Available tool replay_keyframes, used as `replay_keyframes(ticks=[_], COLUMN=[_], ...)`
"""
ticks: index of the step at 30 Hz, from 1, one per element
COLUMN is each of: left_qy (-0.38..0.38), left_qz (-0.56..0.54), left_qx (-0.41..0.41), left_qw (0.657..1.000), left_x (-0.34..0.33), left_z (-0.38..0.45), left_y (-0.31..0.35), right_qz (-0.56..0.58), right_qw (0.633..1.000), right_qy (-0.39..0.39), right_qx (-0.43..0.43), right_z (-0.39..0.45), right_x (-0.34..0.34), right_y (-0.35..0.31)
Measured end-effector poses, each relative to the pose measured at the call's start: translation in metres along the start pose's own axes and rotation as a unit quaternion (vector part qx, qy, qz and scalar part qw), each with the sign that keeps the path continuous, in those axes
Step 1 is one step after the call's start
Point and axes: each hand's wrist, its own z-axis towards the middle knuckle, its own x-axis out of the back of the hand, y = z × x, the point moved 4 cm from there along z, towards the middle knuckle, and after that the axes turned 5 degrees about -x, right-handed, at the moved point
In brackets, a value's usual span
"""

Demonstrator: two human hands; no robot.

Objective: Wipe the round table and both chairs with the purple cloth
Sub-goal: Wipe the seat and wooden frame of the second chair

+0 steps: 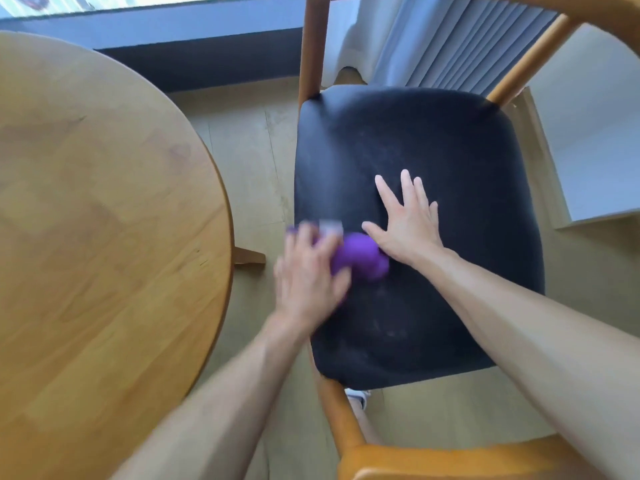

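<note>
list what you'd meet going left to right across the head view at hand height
round table → left hand gripping the purple cloth → right hand flat on the black chair seat → white panel on the far right

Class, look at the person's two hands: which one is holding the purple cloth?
The left hand grips the purple cloth at the seat's left edge; the right hand lies flat, fingers spread, holding nothing.

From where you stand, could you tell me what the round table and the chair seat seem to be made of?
The round table looks like light wood with a smooth, slightly glossy finish: grain lines and board seams show. The chair seat looks like padded black leather or vinyl, I cannot tell which: its smooth, rounded surface shows faint pale scuffs.
</note>
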Motion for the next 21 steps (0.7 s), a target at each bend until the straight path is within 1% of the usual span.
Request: replay_keyframes(ticks=[2, 4, 5, 7, 11, 13, 15, 17, 18, 19, 20, 21], left_qy=[0.053, 0.048, 0.037, 0.027, 0.012, -0.019, -0.074, -0.118, -0.124, -0.114, -0.087, -0.045], left_qz=[-0.012, -0.013, -0.011, 0.019, 0.079, 0.094, 0.103, 0.095, 0.089, 0.076, 0.056, 0.033], left_qx=[0.067, 0.110, 0.114, 0.091, 0.009, -0.046, -0.094, -0.121, -0.122, -0.110, -0.085, -0.049], left_qw=[0.996, 0.993, 0.993, 0.995, 0.997, 0.994, 0.987, 0.981, 0.981, 0.984, 0.991, 0.997], left_x=[0.014, 0.019, 0.016, 0.010, -0.012, -0.024, -0.033, -0.030, -0.024, -0.016, -0.006, 0.005], left_z=[0.065, 0.109, 0.117, 0.102, 0.012, -0.031, -0.053, -0.049, -0.037, -0.019, 0.005, 0.035], left_y=[-0.008, -0.009, -0.007, -0.002, 0.009, 0.018, 0.023, 0.022, 0.019, 0.016, 0.013, 0.009], right_qz=[0.025, 0.049, 0.056, 0.057, 0.057, 0.054, 0.050, 0.051, 0.055, 0.059, 0.065, 0.071], right_qw=[1.000, 0.999, 0.998, 0.998, 0.997, 0.996, 0.996, 0.995, 0.995, 0.995, 0.994, 0.994], right_qy=[0.012, 0.019, 0.020, 0.024, 0.052, 0.066, 0.079, 0.085, 0.086, 0.085, 0.083, 0.081], right_qx=[0.006, 0.007, 0.006, 0.008, 0.002, 0.002, 0.004, 0.007, 0.009, 0.011, 0.013, 0.015], right_z=[0.001, 0.003, 0.003, 0.005, 0.004, 0.004, 0.004, 0.003, 0.003, 0.002, 0.001, 0.001], right_x=[0.001, 0.003, 0.004, 0.006, 0.003, 0.000, -0.002, -0.004, -0.004, -0.004, -0.005, -0.004], right_y=[0.002, 0.004, 0.006, 0.007, 0.007, 0.006, 0.007, 0.008, 0.009, 0.011, 0.013, 0.015])
